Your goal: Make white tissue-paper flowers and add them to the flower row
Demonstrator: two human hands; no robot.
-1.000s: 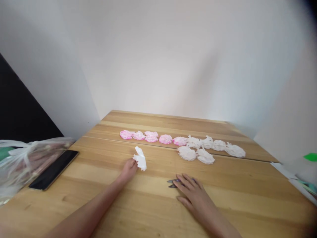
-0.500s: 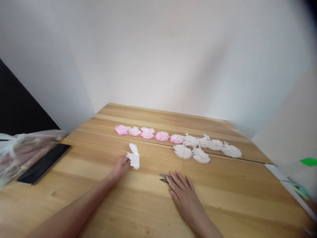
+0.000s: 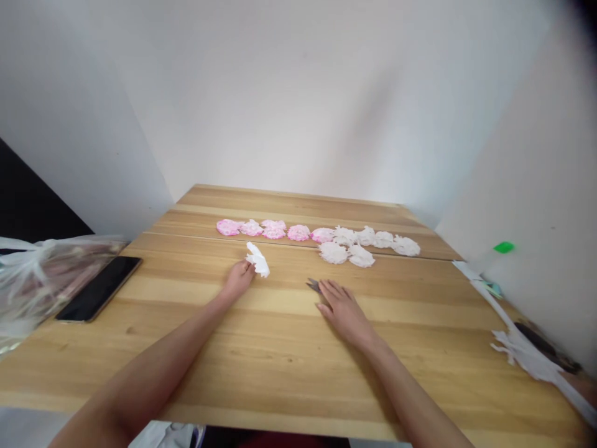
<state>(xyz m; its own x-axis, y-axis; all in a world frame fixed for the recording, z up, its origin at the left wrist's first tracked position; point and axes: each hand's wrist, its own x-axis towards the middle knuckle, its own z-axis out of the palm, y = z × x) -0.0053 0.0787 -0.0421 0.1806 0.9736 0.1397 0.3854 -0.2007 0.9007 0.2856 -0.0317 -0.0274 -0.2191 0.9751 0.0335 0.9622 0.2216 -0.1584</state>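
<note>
My left hand [image 3: 238, 279] rests on the wooden table [image 3: 289, 336] and pinches a crumpled piece of white tissue paper [image 3: 258, 259]. My right hand [image 3: 342, 306] lies flat on the table, fingers stretched out over small dark scissors [image 3: 313, 285] whose tips stick out at my fingertips. Beyond both hands, a row of pink tissue flowers [image 3: 273, 229] runs into a cluster of white tissue flowers [image 3: 368, 243].
A black phone [image 3: 99, 288] lies at the left, beside a clear plastic bag [image 3: 32, 274]. White paper scraps [image 3: 522, 353] lie along the right edge, near a wall with a green tag [image 3: 504, 247]. White walls enclose the table's far end.
The view has pulled back and tilted down, showing more of the near table and my forearms. Both hands stay in place, the left on the tissue, the right over the scissors.
</note>
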